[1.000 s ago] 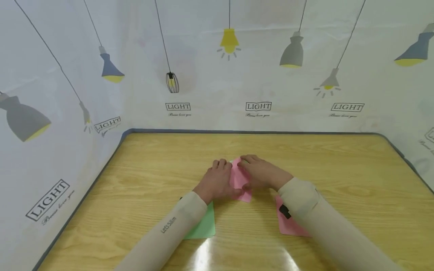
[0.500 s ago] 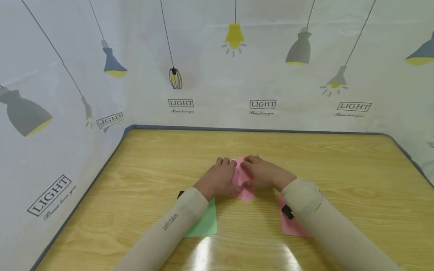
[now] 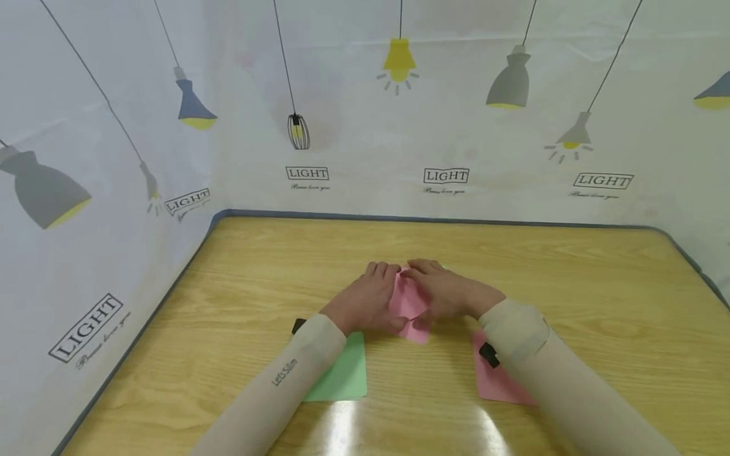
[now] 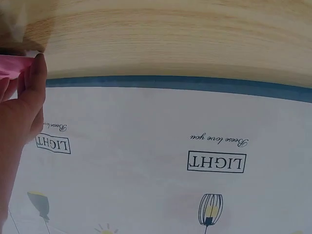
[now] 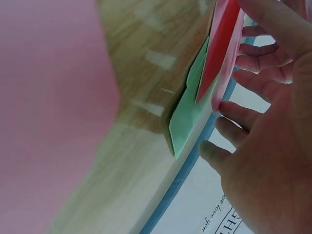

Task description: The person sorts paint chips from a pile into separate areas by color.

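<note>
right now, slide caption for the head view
Left hand and right hand hold bent pink paper over a wooden table, a green sheet nearer the camera.

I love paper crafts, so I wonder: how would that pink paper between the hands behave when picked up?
The pink paper is probably light, as its edges look thin. It likely flexes easily, since it already looks bent.
</note>
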{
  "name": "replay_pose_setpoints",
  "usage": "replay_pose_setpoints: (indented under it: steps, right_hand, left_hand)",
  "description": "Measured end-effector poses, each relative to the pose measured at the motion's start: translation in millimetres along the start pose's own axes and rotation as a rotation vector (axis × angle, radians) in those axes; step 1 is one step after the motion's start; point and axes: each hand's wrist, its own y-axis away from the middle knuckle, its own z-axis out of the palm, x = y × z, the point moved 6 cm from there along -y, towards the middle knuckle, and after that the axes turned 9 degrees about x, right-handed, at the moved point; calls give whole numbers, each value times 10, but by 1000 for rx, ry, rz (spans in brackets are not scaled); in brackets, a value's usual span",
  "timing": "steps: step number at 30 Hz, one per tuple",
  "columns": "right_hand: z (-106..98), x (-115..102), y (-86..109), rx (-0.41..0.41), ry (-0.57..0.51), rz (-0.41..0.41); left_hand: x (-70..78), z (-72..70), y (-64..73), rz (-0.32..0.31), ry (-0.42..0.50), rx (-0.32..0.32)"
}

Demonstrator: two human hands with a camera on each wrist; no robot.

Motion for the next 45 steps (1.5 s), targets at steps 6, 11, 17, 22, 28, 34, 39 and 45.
replay_pose_setpoints:
  steps: [6,11,17,22,28,34,39,45]
  right_hand:
    - [-19,-7,-11,38,7,-10]
    - [-12,-7,9,70,-27,2]
    - [-5,-34,46,99,-60,10]
    - [-85,-143,111,137,-62,-21]
    - [-147,-430,170,166,-61,-95]
    - [-100,-694,190,205,-18,-177]
    - [-50,-907,200,210,14,-228]
    - [158,-1146,285,134,26,-265]
  left_hand:
    - [28,-8,18,22,18,-2]
    - [23,-34,41,41,46,11]
    - [-17,-70,96,55,90,15]
    - [-30,-162,165,77,120,38]
    - [-76,-337,423,45,162,59]
    - [-91,-532,704,65,158,87]
    - [-122,-686,941,78,164,92]
    - [-122,-643,1273,99,174,69]
